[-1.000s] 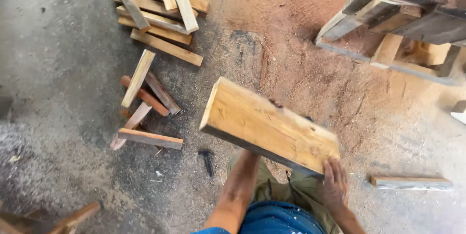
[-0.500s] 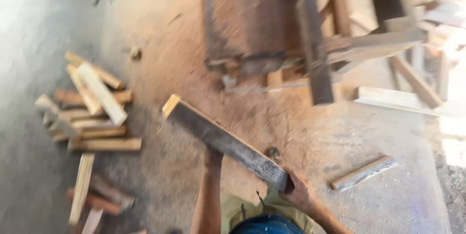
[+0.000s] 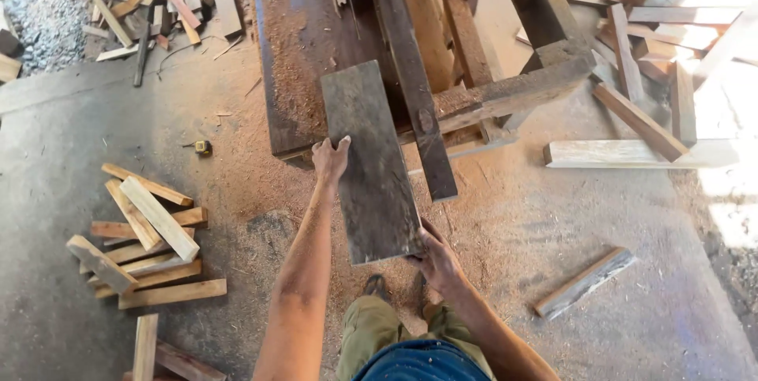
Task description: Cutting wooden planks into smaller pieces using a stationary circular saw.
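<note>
Both hands grip a dark, weathered rectangular wooden board. Left hand clasps its left long edge, fingers curled over the top face. Right hand holds the near right corner from below. The board is held flat, its far end over the sawdust-covered dark wooden desk. No containers visible.

A pile of short pale wooden offcuts lies on the concrete floor to the left; one loose pale wooden slat lies to the right.

Versus half a second ago: the board then showed its edge, tilted diagonally short of the desk; it now lies face-up and points toward the desk.
</note>
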